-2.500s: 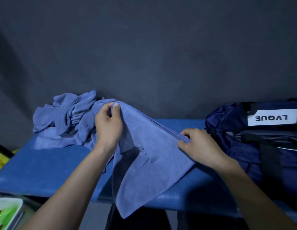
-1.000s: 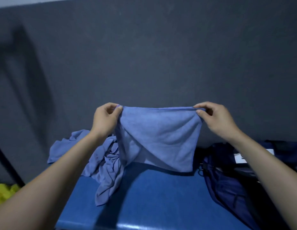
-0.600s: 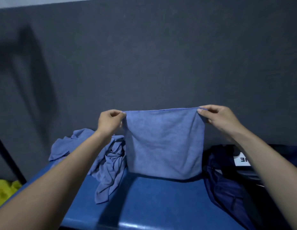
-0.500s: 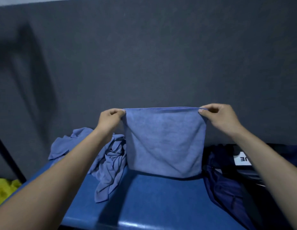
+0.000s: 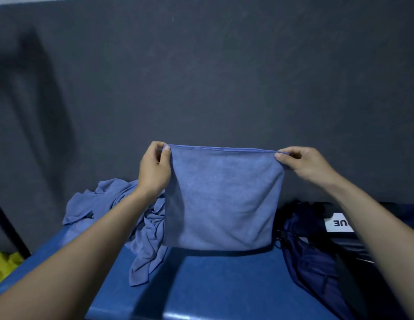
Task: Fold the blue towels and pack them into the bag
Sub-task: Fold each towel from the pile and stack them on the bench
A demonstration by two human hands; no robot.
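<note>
While pinched taut at frame centre, the soft blue microfibre towel point(image 5: 222, 199) hangs limp above the blue table point(image 5: 213, 285).
Left hand point(image 5: 154, 172) and right hand point(image 5: 305, 163) pinch its top corners; light, floppy cloth, best gripped at corners, with the navy fabric bag point(image 5: 321, 257) at lower right.

held towel point(image 5: 222, 199): soft cloth with a short, fuzzy nap — matt
towel pile point(image 5: 122, 211): the same napped cloth, crumpled, matt
table top point(image 5: 215, 282): smooth blue surface, faint sheen at its near edge; material unclear
bag point(image 5: 317, 262): thin dark woven fabric — slight sheen, creased
bag label point(image 5: 338, 224): flat white patch, printed black letters
wall point(image 5: 201, 77): matt grey, finely grained
</note>
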